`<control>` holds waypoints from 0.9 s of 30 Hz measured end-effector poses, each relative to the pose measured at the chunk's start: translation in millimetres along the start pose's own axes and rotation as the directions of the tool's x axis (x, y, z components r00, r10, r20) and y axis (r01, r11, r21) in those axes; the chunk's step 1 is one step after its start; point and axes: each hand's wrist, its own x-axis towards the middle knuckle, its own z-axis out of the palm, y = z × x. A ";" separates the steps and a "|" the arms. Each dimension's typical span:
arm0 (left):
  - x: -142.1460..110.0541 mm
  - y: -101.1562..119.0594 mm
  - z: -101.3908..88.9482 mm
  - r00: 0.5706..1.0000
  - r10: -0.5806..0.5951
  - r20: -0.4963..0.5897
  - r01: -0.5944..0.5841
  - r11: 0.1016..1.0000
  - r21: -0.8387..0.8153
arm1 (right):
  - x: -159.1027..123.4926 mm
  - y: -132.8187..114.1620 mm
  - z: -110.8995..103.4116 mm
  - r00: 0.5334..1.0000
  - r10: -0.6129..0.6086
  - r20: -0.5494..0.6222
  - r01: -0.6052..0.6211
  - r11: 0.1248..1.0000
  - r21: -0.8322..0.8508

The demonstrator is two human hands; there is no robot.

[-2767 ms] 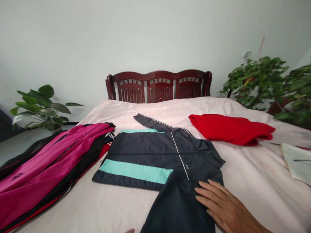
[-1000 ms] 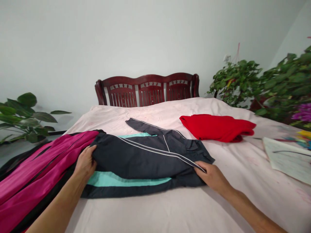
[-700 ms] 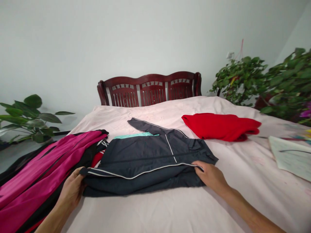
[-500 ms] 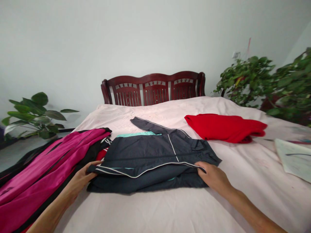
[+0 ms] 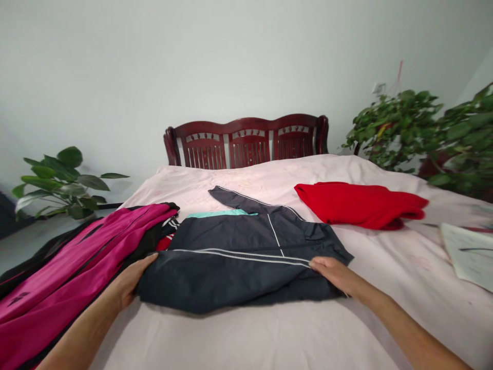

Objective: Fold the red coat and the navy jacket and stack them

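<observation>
A dark grey jacket [image 5: 239, 277] with white piping and a mint-green strip lies on the bed, its near side folded over toward the middle. One sleeve points away toward the headboard. My left hand [image 5: 134, 277] grips the jacket at its left end, thumb on top and fingers partly hidden. At the right end my right hand [image 5: 334, 271] pinches the folded layer close to the white piping, its fingertips partly under the cloth.
Magenta and black garments [image 5: 115, 246] lie at the left. A folded red garment [image 5: 362, 204] rests at the back right, near a pale sheet-like item [image 5: 468, 254]. Behind stands a wooden headboard [image 5: 246, 144]. Leafy plants [image 5: 404, 128] flank the bed [image 5: 246, 339].
The jacket's near layer has been drawn over, so its piped edge now lies farther back and flatter, covering the gap seen before. Both hands keep hold at the two ends.
</observation>
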 end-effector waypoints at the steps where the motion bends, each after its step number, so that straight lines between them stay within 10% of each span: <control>1: -0.5 -7.4 0.9 0.999 -0.024 0.027 0.023 0.998 0.051 | -0.1 0.3 0.6 1.000 -0.012 0.002 0.012 0.999 -0.045; 5: 0.9 -20.4 2.1 0.997 -0.053 0.049 0.042 0.977 0.208 | -2.8 -1.6 5.1 0.997 -0.008 -0.077 -0.003 0.990 -0.143; 11: 11.2 -15.4 -0.6 0.999 0.042 -0.012 -0.037 0.961 0.274 | -8.4 -0.3 3.1 0.999 0.040 -0.017 -0.036 0.978 0.207; 17: 14.1 -13.5 3.0 0.975 0.167 -0.149 -0.117 0.948 0.297 | -9.5 3.2 1.1 0.996 0.012 -0.089 -0.029 0.981 -0.192; 23: 18.4 16.0 7.7 0.922 0.323 -0.212 -0.292 0.942 0.164 | -11.3 -23.2 -6.8 0.980 -0.131 0.150 0.117 0.989 0.095; 27: 13.3 60.1 -1.7 0.847 0.479 -0.231 -0.521 0.834 -0.183 | -16.7 -44.0 -1.3 0.985 -0.127 -0.117 0.114 0.987 -0.115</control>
